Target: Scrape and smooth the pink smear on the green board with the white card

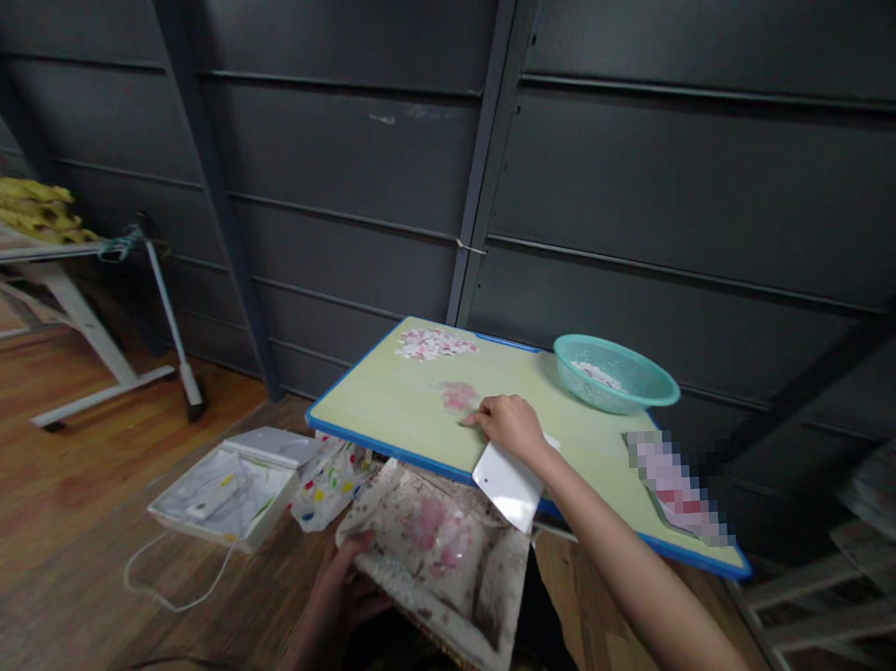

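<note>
My left hand (347,576) grips the left side of a stained, whitish shallow tray (498,573) held tilted below the table's front edge; clear plastic with pink bits (440,536) lies inside. Over the table, my right hand (509,424) has its fingers mostly curled, with one fingertip at a small pile of pink bits (458,396). What it holds, if anything, is hidden. Beneath that wrist a white card (508,485) juts over the table edge. Farther back is a larger heap of white and pink pieces (434,344).
The yellow tabletop (361,390) has a blue rim. A teal mesh basket (646,390) with white pieces stands at the right, near a pixelated flat item (673,489). An open white box (261,500) and a spotted plastic bag (328,487) sit left. A dark panelled wall (349,160) stands behind.
</note>
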Available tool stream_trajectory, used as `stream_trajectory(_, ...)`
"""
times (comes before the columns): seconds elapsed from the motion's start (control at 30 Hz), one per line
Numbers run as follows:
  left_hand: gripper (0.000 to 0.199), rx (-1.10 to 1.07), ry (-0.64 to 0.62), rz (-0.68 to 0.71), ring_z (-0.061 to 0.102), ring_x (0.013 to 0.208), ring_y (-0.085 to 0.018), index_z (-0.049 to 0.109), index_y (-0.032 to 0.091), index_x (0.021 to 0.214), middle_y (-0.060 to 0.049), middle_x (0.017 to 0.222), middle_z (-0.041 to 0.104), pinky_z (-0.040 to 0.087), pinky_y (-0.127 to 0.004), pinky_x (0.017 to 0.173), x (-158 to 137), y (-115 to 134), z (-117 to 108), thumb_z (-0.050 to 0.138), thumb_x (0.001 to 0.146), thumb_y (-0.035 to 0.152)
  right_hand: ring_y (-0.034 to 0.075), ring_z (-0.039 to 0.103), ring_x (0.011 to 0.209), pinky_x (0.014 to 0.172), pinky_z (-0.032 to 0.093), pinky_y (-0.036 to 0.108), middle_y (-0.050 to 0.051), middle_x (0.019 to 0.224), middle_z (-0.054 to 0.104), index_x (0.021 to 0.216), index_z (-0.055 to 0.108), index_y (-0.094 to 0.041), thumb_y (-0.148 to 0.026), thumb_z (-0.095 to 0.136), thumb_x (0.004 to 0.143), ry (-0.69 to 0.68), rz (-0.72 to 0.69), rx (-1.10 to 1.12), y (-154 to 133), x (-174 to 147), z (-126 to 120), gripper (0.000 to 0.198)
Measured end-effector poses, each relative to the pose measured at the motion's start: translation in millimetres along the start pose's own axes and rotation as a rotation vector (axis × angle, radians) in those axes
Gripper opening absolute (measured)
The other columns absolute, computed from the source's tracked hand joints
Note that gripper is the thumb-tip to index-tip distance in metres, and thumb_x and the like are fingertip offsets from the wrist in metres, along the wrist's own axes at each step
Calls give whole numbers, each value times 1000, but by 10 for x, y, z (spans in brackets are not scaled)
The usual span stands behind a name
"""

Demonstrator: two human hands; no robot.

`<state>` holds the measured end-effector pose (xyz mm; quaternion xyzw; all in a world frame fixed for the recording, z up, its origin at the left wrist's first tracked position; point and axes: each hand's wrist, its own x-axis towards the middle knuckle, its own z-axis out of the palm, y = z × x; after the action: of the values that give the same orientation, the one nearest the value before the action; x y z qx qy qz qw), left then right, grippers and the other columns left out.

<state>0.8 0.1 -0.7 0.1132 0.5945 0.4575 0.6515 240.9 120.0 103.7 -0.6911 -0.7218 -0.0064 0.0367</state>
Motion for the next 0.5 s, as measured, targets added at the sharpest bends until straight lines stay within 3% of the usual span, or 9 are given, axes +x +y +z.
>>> stream_trajectory(0.13,59,-13,-2,-4,73,69,-26,52,25,138,-8,92,71,62,-48,75,22,-7,-3,70,82,30,25,72,101,78,41,28,16,107,78,100,78,-17,-26,47,103,-24,-25,-14,14,-11,-3,33)
stream_trajectory(0.3,54,3,5,13,72,64,-24,55,25,134,-7,88,70,63,-45,69,12,-7,0,69,82,29,21,71,100,81,39,25,12,104,79,100,77,-17,-10,48,94,-68,-83,43,47,-39,-64,31)
stream_trajectory(0.5,57,27,0,20,69,58,-22,53,22,138,-6,84,69,62,-39,60,-34,14,3,69,83,31,21,70,102,81,39,24,12,103,79,102,76,-16,-10,49,92,-66,-55,102,72,-53,-116,29)
